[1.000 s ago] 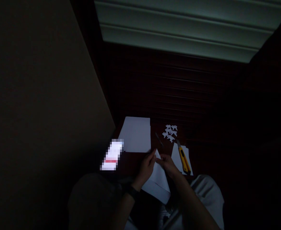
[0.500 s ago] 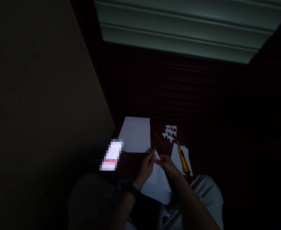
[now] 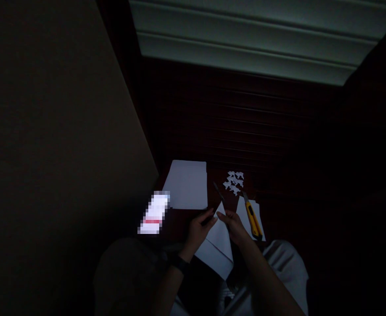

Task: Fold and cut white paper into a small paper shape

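Observation:
A white sheet of paper (image 3: 217, 245), folded over with its tip pointing away from me, hangs between my hands above my lap. My left hand (image 3: 199, 228), with a dark band on the wrist, pinches its left edge close to the tip. On the opposite edge my right hand (image 3: 234, 224) grips it with the thumb on top. Just beyond the tip lies a thin dark pen-like tool (image 3: 218, 191). To the right, a yellow utility knife (image 3: 253, 219) with its blade out rests on some smaller white paper (image 3: 243, 217).
A stack of white paper (image 3: 188, 184) lies at the back left of the dark table. A bright pixelated phone-like screen (image 3: 153, 213) is at its left edge. Several small cut or folded white paper pieces (image 3: 234, 182) are heaped at the back right. A wall (image 3: 64, 131) rises on the left.
The paper has turned so that its tip now shows beyond my fingers and a diagonal fold line is visible. My hands have moved slightly apart along its edges.

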{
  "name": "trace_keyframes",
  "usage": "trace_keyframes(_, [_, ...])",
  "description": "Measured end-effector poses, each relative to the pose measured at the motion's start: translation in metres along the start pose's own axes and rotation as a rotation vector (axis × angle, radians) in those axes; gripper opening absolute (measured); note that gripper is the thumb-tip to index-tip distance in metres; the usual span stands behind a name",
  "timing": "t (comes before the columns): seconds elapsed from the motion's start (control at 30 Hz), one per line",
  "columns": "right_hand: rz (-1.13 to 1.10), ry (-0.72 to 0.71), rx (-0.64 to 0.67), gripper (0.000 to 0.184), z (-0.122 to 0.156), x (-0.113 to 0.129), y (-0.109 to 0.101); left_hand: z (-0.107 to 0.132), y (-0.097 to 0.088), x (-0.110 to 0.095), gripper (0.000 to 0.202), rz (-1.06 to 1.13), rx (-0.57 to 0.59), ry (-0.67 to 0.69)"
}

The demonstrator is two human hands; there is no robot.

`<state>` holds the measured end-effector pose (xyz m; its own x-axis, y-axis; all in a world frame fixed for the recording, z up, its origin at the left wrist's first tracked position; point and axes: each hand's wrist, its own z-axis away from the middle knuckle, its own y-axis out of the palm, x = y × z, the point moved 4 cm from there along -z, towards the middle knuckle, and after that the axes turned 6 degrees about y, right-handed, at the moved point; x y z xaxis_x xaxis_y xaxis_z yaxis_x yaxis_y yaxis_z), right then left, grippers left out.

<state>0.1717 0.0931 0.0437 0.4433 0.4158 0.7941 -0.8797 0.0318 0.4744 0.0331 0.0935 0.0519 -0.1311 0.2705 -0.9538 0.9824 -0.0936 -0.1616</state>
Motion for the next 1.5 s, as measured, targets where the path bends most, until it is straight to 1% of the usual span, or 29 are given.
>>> trace_keyframes(0.13, [0.005,-0.019,0.01,0.025,-0.001,-0.002,0.0,0.001,0.001,-0.007,0.032,-0.113,0.005,0.085])
trace_keyframes(0.23, [0.003,-0.019,0.017,0.027,-0.001,-0.003,0.0,0.002,0.002,-0.009,0.029,-0.178,-0.002,0.11])
trace_keyframes(0.4, [-0.001,-0.014,-0.002,0.028,-0.001,-0.003,0.0,0.003,0.001,-0.012,0.03,-0.239,-0.03,0.14])
trace_keyframes(0.57, [0.013,-0.024,-0.002,0.025,0.0,-0.004,-0.001,0.005,0.005,-0.008,0.032,-0.192,0.038,0.114])
trace_keyframes(0.73, [0.022,-0.015,-0.02,0.028,-0.001,-0.003,-0.003,0.004,0.007,-0.003,0.032,-0.142,0.043,0.092])
trace_keyframes(1.0, [0.031,-0.02,-0.054,0.025,-0.007,0.01,0.004,0.004,0.005,-0.005,0.033,-0.144,0.045,0.088])
trace_keyframes(1.13, [0.089,-0.066,-0.106,0.025,-0.012,0.022,0.003,0.004,0.005,-0.006,0.033,-0.139,0.047,0.081])
trace_keyframes(1.3, [0.198,-0.122,-0.059,0.021,-0.015,0.037,0.0,0.005,0.006,-0.007,0.032,-0.127,0.031,0.069])
trace_keyframes(1.5, [0.273,-0.089,-0.055,0.021,-0.016,0.042,-0.004,0.004,0.005,-0.013,0.032,-0.134,0.004,0.087])
